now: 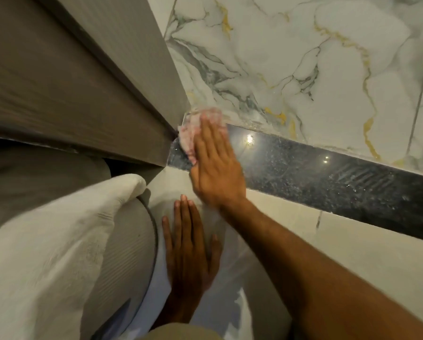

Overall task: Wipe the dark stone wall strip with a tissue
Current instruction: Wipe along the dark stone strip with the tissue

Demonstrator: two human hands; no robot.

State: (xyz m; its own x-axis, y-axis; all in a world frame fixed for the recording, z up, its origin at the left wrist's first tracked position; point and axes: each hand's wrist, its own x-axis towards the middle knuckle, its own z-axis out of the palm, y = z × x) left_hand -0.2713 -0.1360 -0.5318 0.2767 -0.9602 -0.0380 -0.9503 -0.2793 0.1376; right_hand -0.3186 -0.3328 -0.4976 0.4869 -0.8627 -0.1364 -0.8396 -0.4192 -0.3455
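A dark, speckled stone strip [328,177] runs across the wall from the centre to the right edge, glossy with light spots on it. At its left end my right hand [215,163] lies flat with fingers together, pressing a crumpled pinkish-white tissue [195,128] against the strip. The tissue sticks out past my fingertips, close to the brown door frame. Below the strip my left hand [188,251] rests flat on the pale wall surface, fingers spread, holding nothing.
White marble tiles with grey and gold veins [303,57] cover the wall above the strip. A brown ribbed door frame [82,77] fills the upper left. A white towel [51,236] hangs at the lower left, beside my left hand.
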